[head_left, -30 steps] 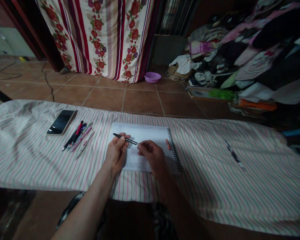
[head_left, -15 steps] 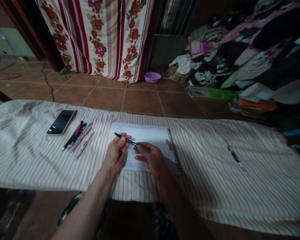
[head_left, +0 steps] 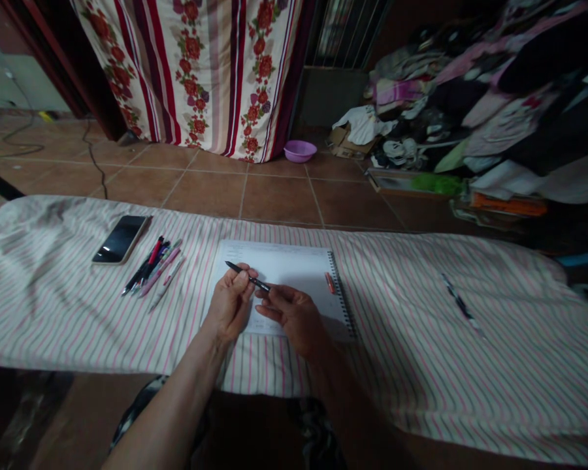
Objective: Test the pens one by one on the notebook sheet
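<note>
Both of my hands hold one black pen above an open spiral notebook. My left hand pinches its middle between thumb and fingers, and the pen's tapered end points up and to the left. At the lower right end, the fingers of my right hand are closed on the pen. A small reddish object rests on the page by the spiral binding. Printed or written marks on the page are too faint to read.
Left on the striped cloth lie a phone and a bunch of several pens. A dark-and-white pen lies alone at the right. Beyond are a purple basin, a floral curtain and heaped clothes.
The pen's upper left end now looks narrower and pointed, where it was blunt before. My right hand has shifted slightly left and down along with the pen.
</note>
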`<action>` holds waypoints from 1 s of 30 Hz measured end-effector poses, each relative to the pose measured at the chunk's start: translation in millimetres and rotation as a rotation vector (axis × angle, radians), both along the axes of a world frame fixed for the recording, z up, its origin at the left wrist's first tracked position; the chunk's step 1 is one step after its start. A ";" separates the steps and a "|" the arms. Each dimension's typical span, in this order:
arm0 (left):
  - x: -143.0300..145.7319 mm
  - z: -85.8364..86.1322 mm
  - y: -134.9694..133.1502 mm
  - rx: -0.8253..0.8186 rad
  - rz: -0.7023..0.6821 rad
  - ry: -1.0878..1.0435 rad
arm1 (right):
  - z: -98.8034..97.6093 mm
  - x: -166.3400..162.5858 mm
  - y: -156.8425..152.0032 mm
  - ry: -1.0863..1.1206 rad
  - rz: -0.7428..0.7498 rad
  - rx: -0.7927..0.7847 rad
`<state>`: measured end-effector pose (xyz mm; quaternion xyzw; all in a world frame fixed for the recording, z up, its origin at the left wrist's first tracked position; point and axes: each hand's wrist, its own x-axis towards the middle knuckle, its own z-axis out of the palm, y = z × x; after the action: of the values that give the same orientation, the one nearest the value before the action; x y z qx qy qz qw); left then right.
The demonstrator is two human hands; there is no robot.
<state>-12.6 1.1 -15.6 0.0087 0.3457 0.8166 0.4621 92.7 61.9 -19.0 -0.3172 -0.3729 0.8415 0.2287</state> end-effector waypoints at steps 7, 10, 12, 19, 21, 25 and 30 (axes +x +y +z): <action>-0.3 5.5 -2.2 0.043 0.003 0.179 | -0.1 -1.0 -1.6 0.014 -0.009 -0.125; 0.0 6.4 -2.9 0.046 -0.001 0.195 | -0.3 -0.2 -1.1 0.016 -0.001 -0.120; 0.2 5.5 -2.7 0.049 0.007 0.213 | -0.7 -0.3 -1.0 0.004 0.000 -0.116; 0.2 2.4 0.3 0.023 0.044 0.111 | -5.1 -5.4 -4.6 0.000 -0.090 0.107; 0.8 2.9 1.0 -0.002 0.064 0.054 | -7.9 -6.5 -4.9 -0.031 -0.118 0.237; 2.7 5.2 1.4 -0.042 0.097 -0.016 | -11.3 -5.2 -2.7 -0.126 -0.116 0.460; 3.3 8.3 0.7 -0.079 0.096 -0.075 | -6.6 -0.3 0.1 -0.221 -0.110 0.713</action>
<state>-9.3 1.8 -7.4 -0.0566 0.3602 0.8234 0.4348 92.4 62.1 -25.7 -0.3262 -0.6471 0.6060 0.3279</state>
